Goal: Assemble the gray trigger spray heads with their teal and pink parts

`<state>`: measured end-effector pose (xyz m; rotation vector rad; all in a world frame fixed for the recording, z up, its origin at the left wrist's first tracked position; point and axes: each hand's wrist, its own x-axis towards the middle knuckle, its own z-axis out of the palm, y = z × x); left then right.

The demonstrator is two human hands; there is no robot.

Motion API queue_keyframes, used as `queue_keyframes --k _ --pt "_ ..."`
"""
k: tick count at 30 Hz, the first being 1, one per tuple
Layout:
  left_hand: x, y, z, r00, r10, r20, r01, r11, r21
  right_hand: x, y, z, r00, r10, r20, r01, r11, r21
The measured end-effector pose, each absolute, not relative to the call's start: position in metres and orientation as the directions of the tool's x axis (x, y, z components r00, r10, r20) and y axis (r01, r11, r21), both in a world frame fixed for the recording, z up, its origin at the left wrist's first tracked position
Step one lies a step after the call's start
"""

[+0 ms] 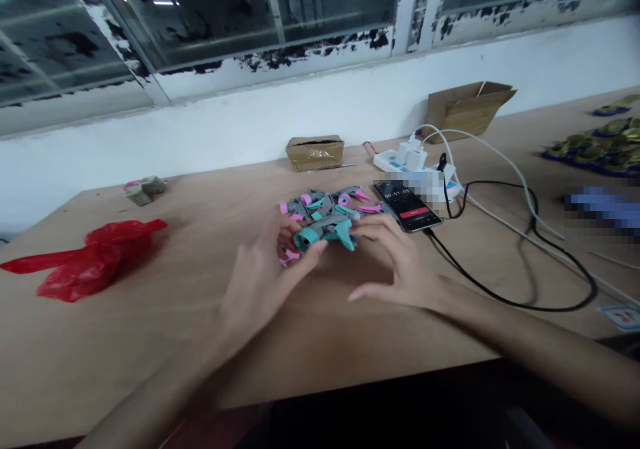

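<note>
A small pile of grey, pink and teal plastic pieces (344, 200) with round ends and flared tips lies on the table before me; their exact kind is unclear. My left hand (263, 272) pinches a grey and teal plastic piece (325, 229) at the pile's near side, its thumb by the round teal end. At the other end of that piece is my right hand (400, 259), fingers curved against or close beside it. The right thumb is spread well away from the fingers. Both hands are slightly blurred.
A phone (410, 208) showing a timer lies right of the pile, with a power strip (400, 162) and looping cables behind. Cardboard boxes (315, 154) stand along the wall. A red plastic bag (100, 256) and a small bundle (145, 190) lie left. Gold-and-blue items (600, 146) sit far right.
</note>
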<state>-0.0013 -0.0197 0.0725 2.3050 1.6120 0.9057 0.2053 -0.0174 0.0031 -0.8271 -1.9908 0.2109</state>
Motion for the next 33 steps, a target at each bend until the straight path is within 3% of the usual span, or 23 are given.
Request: queue_keyframes --k 2,6,10,13,21,33 --pt "0.005 -0.03 0.056 0.219 0.92 0.324 0.739 -0.373 0.561 0.204 -0.019 0.002 -0.377 0.646 0.664 0.502 0.745 -0.439" --pt "0.008 -0.028 0.021 0.252 0.959 0.133 0.608 -0.264 0.749 0.199 -0.015 -0.01 -0.307 0.697 0.648 0.571 0.68 -0.46" --pt "0.006 -0.026 0.002 0.309 0.951 0.014 0.454 -0.16 0.877 0.202 -0.008 -0.014 -0.311 0.669 0.675 0.578 0.697 -0.424" --pt "0.006 -0.03 0.001 0.315 0.948 0.041 0.463 -0.191 0.865 0.207 -0.006 -0.004 -0.469 0.651 0.596 0.614 0.726 -0.31" --pt "0.002 -0.031 0.002 0.406 0.905 0.127 0.543 -0.351 0.763 0.207 -0.006 -0.006 -0.648 0.601 0.467 0.505 0.799 -0.328" --pt "0.007 -0.033 -0.001 0.366 0.923 0.115 0.444 -0.282 0.851 0.206 -0.011 -0.019 -0.612 0.537 0.58 0.494 0.833 -0.249"
